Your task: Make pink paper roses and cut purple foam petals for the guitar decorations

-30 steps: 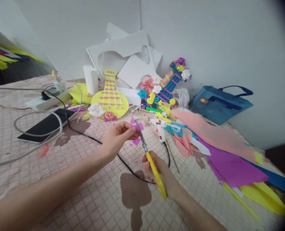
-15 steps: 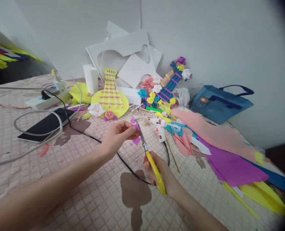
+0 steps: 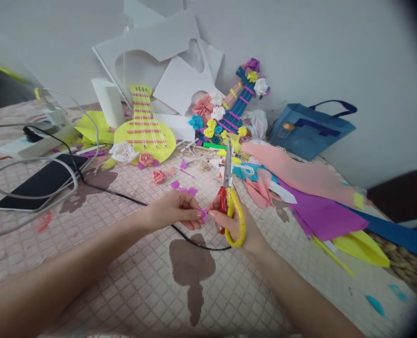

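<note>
Between my two hands is a small piece of purple crepe paper [image 3: 203,214]. My left hand [image 3: 175,210] pinches it between thumb and fingertips. The scissors [image 3: 234,218], with one yellow and one red handle, sit in my right hand [image 3: 241,223], blades together and pointing away from me. That hand's thumb and fingertip also meet the paper's right edge. Beyond my hands lie purple paper scraps [image 3: 183,188] and a pink paper rose [image 3: 159,176]. The glue gun [image 3: 216,163] is mostly hidden behind the scissors.
A yellow paper guitar [image 3: 145,131] and a blue flower-covered one [image 3: 239,110] lean at the back. Purple crepe paper [image 3: 324,211] lies right, near a blue bag [image 3: 310,129]. A black cable [image 3: 124,198] crosses the table beside a dark tablet [image 3: 42,183].
The scissors have swung upright in my right hand, away from the purple paper. Both hands have come together on the paper, nearer to me. The view has shifted right and down.
</note>
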### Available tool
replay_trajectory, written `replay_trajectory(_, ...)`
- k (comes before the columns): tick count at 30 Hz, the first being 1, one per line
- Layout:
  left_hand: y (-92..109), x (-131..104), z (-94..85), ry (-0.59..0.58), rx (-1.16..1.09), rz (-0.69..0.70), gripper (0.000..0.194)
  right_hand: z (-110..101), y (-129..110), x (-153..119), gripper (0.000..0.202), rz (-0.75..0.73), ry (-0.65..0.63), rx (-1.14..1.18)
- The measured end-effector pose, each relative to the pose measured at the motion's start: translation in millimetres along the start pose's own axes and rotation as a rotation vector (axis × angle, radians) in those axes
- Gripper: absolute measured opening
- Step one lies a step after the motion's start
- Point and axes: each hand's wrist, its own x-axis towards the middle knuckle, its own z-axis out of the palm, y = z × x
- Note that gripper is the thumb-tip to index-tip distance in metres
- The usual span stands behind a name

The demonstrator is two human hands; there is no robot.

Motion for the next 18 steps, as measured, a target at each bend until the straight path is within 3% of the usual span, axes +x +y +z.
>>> replay_trajectory(10,-6.8,2.8,-2.4,-0.024,0.028,0.024,0.02,4.2,-7.6,-2.0,0.027,0.049,-0.004,-0.054)
replay_trajectory(16,-5.5,2.6,5.0,0.164,0.073,0.153,0.025,5.6,-7.7,-1.4,0.024,-0.04,0.109,-0.1)
replay_trajectory(18,-5.7,2.4,8.9,0.179,0.06,0.176,0.025,7.1,-6.5,-1.4,0.023,-0.069,0.139,-0.133)
